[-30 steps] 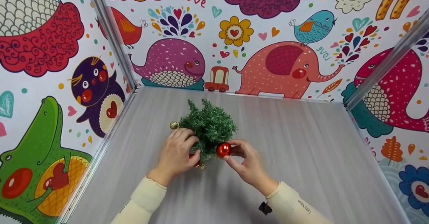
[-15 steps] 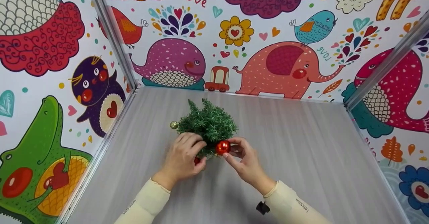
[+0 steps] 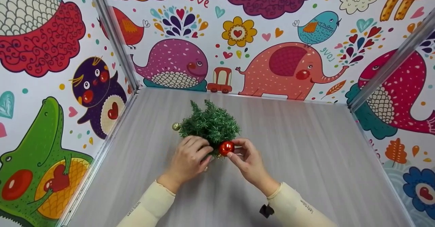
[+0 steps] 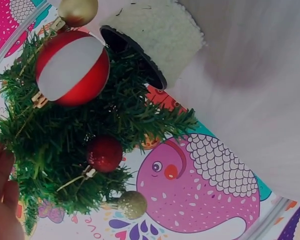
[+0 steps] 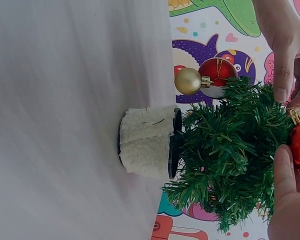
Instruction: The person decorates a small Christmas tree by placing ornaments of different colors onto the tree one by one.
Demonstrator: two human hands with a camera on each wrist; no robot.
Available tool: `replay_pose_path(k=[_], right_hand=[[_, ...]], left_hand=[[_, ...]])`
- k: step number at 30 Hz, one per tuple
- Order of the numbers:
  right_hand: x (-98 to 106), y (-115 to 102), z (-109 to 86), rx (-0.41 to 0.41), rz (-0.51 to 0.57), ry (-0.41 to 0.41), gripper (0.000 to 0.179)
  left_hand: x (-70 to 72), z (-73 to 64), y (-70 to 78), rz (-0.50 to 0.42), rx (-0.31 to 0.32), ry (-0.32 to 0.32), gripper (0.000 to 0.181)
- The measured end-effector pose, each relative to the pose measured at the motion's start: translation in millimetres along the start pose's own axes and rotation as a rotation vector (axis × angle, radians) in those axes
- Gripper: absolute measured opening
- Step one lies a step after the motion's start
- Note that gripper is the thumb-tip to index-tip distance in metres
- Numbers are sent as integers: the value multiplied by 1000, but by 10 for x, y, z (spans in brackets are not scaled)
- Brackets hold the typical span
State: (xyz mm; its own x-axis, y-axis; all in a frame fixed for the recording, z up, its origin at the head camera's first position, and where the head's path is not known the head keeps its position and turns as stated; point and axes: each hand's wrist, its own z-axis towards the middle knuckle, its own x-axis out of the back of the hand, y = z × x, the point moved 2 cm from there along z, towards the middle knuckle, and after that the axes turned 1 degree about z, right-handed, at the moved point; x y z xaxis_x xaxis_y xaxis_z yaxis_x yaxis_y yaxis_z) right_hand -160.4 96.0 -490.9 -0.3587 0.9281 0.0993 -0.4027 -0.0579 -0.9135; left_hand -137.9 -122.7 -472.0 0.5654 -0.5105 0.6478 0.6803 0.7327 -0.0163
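My right hand pinches a shiny red Christmas ball between thumb and fingers, at the front right of a small green artificial Christmas tree. The ball's gold cap and thread show in the right wrist view. My left hand is at the tree's front left, fingers bent by the branches and close to that cap; whether it grips anything I cannot tell. The tree stands in a black pot with a white fluffy wrap. A red-and-white striped ball hangs on its front.
Other balls hang on the tree: a smooth gold one, a dark red glittery one and a gold glittery one. The grey wood-grain table is bounded by cartoon-printed walls with metal corner posts.
My left hand has moved right along the tree's front, toward the red ball. My right hand and the red ball have risen slightly in the head view.
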Motion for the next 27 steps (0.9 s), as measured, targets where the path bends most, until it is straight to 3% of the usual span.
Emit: replay_pose_path(k=[4, 7, 18, 24, 27], right_hand=[[-3, -38, -1, -18, 34, -6, 34], [-15, -45, -3, -29, 52, -1, 35], [8, 23, -14, -48, 49, 8, 36], [8, 16, -25, -66, 4, 24, 37], [-8, -94, -34, -77, -21, 23, 38]], left_hand=[[-32, 4, 18, 0, 10, -50, 28], [-57, 4, 36, 1, 19, -47, 34], [-65, -2, 36, -21, 1, 24, 6], [-11, -2, 2, -42, 25, 46, 4], [14, 8, -4, -56, 37, 58, 5]])
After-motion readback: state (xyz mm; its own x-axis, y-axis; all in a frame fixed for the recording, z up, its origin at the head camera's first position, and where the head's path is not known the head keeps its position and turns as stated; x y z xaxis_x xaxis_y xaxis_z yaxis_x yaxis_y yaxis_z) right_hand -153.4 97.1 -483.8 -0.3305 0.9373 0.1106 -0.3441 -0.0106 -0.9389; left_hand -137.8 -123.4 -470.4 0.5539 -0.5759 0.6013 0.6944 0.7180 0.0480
